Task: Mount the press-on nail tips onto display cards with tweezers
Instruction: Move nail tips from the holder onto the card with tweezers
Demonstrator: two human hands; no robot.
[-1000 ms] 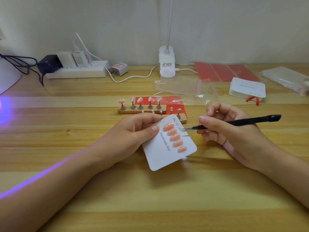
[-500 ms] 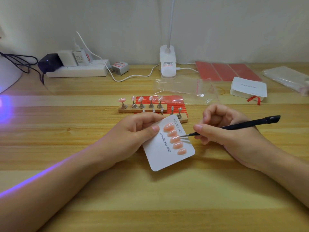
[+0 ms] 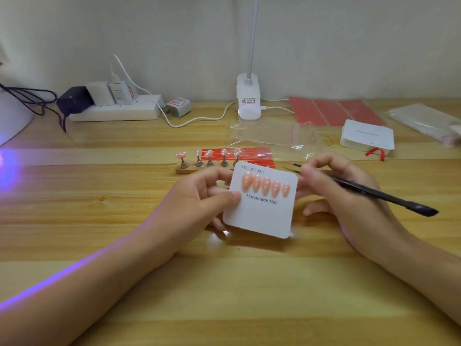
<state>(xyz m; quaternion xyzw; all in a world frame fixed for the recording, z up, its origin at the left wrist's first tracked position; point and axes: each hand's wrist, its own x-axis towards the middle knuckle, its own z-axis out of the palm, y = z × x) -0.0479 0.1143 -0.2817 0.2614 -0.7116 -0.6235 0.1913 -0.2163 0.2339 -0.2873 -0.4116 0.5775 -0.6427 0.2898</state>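
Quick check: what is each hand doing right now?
Left hand: pinches the display card.
Right hand: grips the tweezers.

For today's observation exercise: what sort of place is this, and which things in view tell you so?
Probably a small home nail-art workbench: a display card printed "Handmade Nail" carrying pink nail tips, more tips on a stand, and a purple-glowing lamp.

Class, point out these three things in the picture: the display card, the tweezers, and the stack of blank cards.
display card (image 3: 259,216): head view, blank lower face of the card.
tweezers (image 3: 374,194): head view, middle of the black handle.
stack of blank cards (image 3: 368,133): head view, top card's face.
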